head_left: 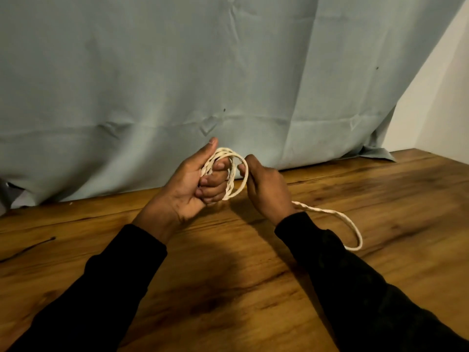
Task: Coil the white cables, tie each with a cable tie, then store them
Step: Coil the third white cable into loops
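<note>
- Black long sleeves (106,288) sit nearest the lens, one on each forearm, both reaching forward over the brown wood-grain tabletop (228,288).
- Left hand (195,184): palm turned toward the camera, thumb pointing up, fingers (213,185) curled in around several loops of the cream-white twisted cable (234,174). It grips the coil, which is held above the tabletop.
- Right hand (267,189): back of the hand toward the camera, fingers curled, pinching the outer strand of the same coil at its right edge. Hands are just beside each other, with the coil between them.
- Loose tail of the cable comes out past the right wrist, lies on the tabletop to the right, curves round in a hook shape and ends just beside the right sleeve. The free end itself is too small to make out.
- Thin dark cable tie (28,250) lies flat on the tabletop at far left, well apart from both hands.
- Pale grey-blue creased cloth (177,72) hangs behind the tabletop as a backdrop, its lower edge meeting the far side of the wood.
- Plain white wall (436,97) shows at upper right, past the edge of the cloth.
</note>
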